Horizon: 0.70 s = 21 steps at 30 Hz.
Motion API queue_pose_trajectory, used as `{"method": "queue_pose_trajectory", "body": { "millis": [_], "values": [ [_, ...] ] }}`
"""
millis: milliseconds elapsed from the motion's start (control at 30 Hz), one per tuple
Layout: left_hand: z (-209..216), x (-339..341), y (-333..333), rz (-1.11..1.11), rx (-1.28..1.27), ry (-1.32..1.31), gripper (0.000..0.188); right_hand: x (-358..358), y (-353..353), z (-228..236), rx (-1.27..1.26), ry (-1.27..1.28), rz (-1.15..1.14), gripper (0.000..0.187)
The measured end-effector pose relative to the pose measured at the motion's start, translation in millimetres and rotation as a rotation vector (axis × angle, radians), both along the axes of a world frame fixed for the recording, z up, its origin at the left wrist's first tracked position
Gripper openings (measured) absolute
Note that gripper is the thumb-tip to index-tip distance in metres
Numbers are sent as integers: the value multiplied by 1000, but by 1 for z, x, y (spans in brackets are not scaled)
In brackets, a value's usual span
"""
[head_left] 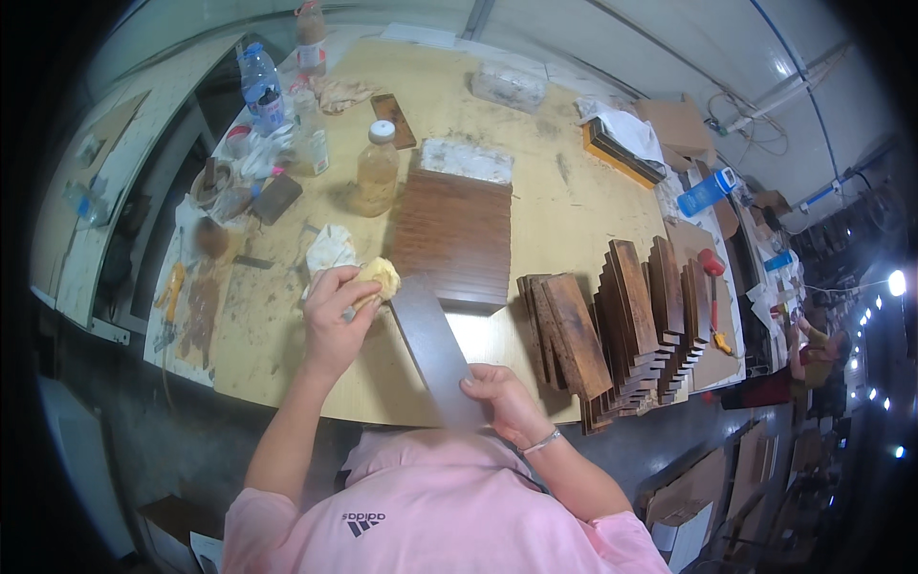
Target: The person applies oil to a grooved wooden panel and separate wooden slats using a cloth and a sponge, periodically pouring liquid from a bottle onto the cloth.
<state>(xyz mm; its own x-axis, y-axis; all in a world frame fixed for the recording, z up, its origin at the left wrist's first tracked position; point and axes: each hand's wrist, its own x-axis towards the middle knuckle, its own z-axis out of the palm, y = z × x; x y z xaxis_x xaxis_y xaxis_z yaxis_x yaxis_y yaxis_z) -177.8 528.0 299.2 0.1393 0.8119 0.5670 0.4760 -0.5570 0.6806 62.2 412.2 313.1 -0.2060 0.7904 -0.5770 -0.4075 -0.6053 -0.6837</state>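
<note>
My left hand [337,316] is closed around a soft yellow wad [381,275], sponge or cloth, I cannot tell which. The wad is at the far end of a flat, narrow wooden board [426,335] with a dull greyish-brown face. My right hand [507,402] grips this board by its near end, thumb on top, over the table's front edge. Just beyond my left hand lies a crumpled white cloth [332,247]. A neat stack of reddish-brown boards [451,234] stands past the held board, with a whitish block [466,160] at its far end.
Several dark boards [576,335] lean in rows on the right of the table [564,201]. A capped bottle of yellowish liquid [377,170] stands left of the stack. Plastic bottles [260,88] and rags crowd the far left. A blue bottle [706,191] lies at the right edge.
</note>
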Motion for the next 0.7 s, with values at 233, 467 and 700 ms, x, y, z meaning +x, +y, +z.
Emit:
{"method": "queue_pose_trajectory", "body": {
  "millis": [233,467,700],
  "values": [
    [3,3,-23,-186,25,22,27,14,-19,-10,134,-166,15,28],
    [35,7,-7,-313,-68,9,24,20,-33,-21,265,-548,166,27],
    [21,-5,-11,-239,-194,-103,27,20,-40,-17,263,-402,30,31]
  ]
}}
